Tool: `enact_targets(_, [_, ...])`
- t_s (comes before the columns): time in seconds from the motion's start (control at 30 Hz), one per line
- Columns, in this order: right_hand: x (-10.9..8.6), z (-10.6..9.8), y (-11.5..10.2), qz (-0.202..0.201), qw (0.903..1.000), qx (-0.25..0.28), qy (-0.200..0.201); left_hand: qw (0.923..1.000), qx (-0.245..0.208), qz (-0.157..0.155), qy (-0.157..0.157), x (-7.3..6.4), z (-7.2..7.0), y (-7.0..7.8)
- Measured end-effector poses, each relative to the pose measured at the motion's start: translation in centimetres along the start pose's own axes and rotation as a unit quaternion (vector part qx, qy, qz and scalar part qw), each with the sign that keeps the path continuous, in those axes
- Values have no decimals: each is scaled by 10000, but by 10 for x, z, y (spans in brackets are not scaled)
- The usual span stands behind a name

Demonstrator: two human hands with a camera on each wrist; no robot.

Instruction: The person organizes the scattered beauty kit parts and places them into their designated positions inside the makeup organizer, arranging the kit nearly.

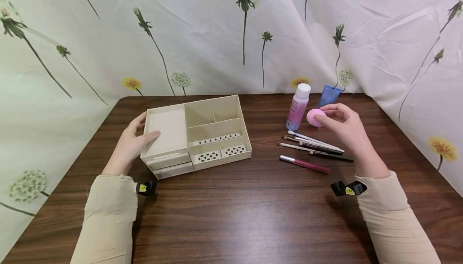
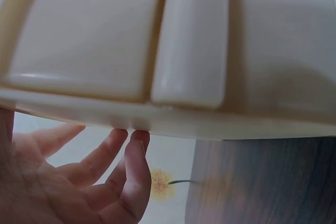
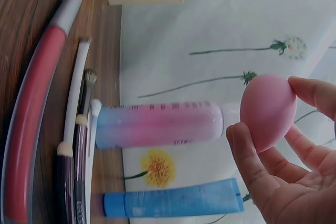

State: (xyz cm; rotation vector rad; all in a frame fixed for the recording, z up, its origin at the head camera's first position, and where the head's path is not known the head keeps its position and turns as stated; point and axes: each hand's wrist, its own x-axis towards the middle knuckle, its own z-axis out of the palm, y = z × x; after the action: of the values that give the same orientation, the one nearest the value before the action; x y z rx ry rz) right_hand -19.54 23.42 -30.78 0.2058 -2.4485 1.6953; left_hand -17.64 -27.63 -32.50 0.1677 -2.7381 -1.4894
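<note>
In the head view, a cream makeup organizer (image 1: 218, 130) with compartments and two small drawers stands left of centre on the table. My left hand (image 1: 131, 145) holds its left side, thumb over the top tray and fingers along the outer wall. The fingertips (image 2: 137, 136) touch that wall in the left wrist view. My right hand (image 1: 343, 127) pinches a pink makeup sponge (image 3: 269, 113) between thumb and fingers, raised above the table. Behind the sponge are a pink-and-blue spray bottle (image 1: 298, 107) with a white cap and a blue tube (image 1: 329, 96), both upright.
Several makeup brushes (image 1: 314, 143) lie in a loose bunch below the bottle. Nearer the front lies a lip gloss tube (image 1: 305, 164) with a silver end. A white floral cloth (image 1: 213, 35) hangs along the far side of the brown wooden table (image 1: 235, 215).
</note>
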Motion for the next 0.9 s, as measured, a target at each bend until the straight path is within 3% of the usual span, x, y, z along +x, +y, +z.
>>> enact_targets(0.33, [-11,19,-13,-68,9987,282,-415,9999,-56,-29,-78,1,-1,-2])
enact_targets(0.73, [-16,44,-15,-312,9959,-204,-823,9998,89,48,-171,4,-1,-1])
enact_targets(0.9, [-13,55,-15,-188,9943,-331,-994,9989,36,-46,-462,6,-4,0])
